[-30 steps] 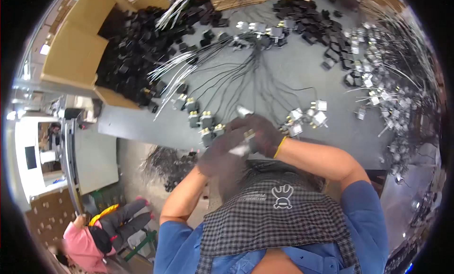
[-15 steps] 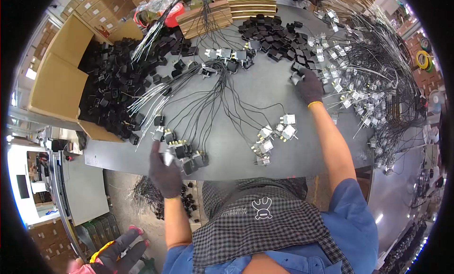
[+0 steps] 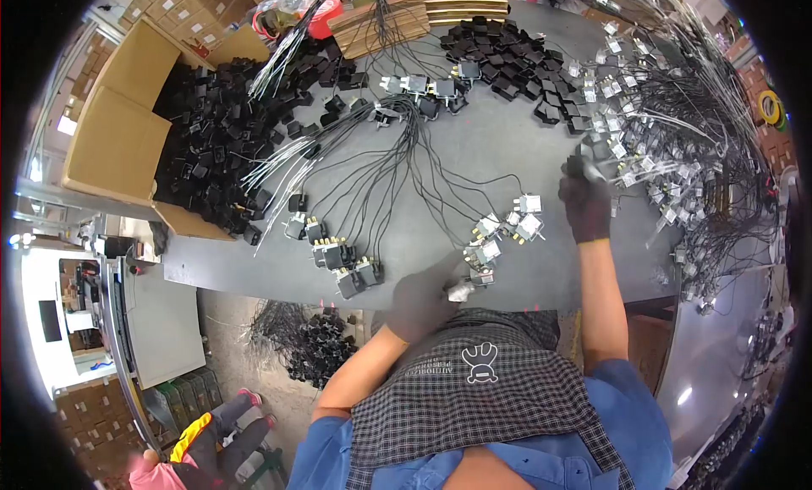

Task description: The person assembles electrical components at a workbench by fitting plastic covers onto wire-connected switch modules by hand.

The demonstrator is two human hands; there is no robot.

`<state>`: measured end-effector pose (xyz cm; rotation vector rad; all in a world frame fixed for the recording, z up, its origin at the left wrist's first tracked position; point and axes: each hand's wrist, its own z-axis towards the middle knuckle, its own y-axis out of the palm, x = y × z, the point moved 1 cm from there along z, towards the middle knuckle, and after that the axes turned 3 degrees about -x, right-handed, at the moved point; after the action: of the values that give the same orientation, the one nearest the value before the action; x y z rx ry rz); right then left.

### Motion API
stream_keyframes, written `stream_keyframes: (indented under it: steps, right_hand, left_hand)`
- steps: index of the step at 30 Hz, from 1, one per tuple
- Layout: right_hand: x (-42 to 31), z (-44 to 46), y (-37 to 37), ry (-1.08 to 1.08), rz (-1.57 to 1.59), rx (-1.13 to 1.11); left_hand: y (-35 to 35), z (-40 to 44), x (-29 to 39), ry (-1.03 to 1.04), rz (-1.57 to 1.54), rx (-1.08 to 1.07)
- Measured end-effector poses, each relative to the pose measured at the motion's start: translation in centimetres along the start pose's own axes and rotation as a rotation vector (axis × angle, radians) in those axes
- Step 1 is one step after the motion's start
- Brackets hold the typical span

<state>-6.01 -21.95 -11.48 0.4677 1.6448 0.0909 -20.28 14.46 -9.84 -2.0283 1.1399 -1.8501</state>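
In the left hand (image 3: 423,304), a small, pale silvery piece (image 3: 459,293).

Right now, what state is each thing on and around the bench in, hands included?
Left hand: gloved, motion-blurred, pale patch at the fingertips; grip unclear.
Right hand: gloved, fingertips near the silver-and-black parts; grip unclear.
Cardboard box: open, black parts at its mouth.
Black parts: loose, heaped.
Black cables: gathered at one point, fanned out below.
Plug pieces: lying loosely grouped, metal pins exposed.
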Motion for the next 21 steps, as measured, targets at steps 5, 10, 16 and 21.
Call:
stream_keyframes:
  steps: [5, 10, 16, 21]
  right_hand:
    - [-1.7, -7.4, 4.1, 0.228, 0.671, -0.51]
    - [-1.9, -10.6, 6.8, 0.322, 0.646, -0.475]
    - [0.8, -11.5, 7.1, 0.396, 0.534, -0.416]
    - [-0.8, -13.2, 9.7, 0.259, 0.047, -0.313]
  left_hand:
    - [1.5, 2.0, 2.1, 0.158, 0.214, -0.24]
    - [1.7, 1.7, 3.3, 0.049, 0.353, -0.102]
    - [2.8, 2.1, 0.5, 0.03, 0.094, 0.04]
    - [1.1, 1.2, 0.3, 0.049, 0.166, 0.065]
